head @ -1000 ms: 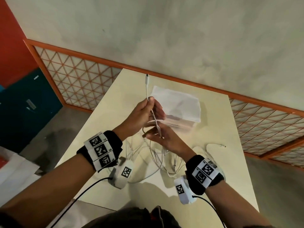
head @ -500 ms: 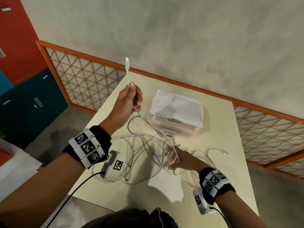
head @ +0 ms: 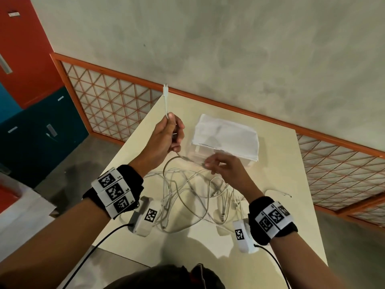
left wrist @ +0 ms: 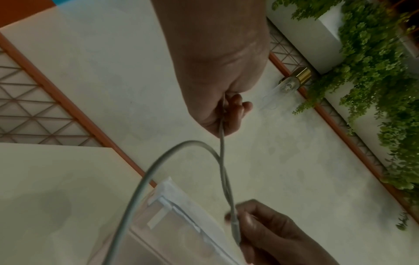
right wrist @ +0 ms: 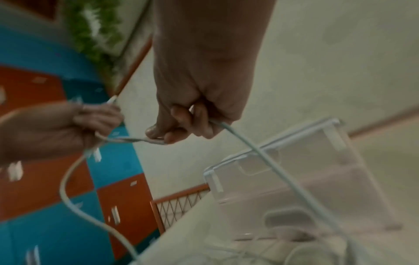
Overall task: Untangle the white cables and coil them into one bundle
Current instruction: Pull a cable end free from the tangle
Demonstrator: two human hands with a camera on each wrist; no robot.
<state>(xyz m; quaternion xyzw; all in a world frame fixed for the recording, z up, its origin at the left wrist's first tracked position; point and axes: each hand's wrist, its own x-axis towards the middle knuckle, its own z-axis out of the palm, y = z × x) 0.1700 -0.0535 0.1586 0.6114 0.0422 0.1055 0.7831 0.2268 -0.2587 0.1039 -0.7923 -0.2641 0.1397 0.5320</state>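
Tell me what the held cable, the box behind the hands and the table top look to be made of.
Cable: likely rubbery plastic sheath, matte white; it bends in soft loops, with a metal plug tip.
Box: clear hard plastic, glossy; the table shows through its walls. Its white cover looks like paper or cloth, unclear which.
Table: smooth cream surface, probably laminate; faint sheen, no grain.

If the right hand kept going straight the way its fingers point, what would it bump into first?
Most likely the left hand: the right hand points along the cable stretched between them. The clear box sits close beside that path, so depth is uncertain.
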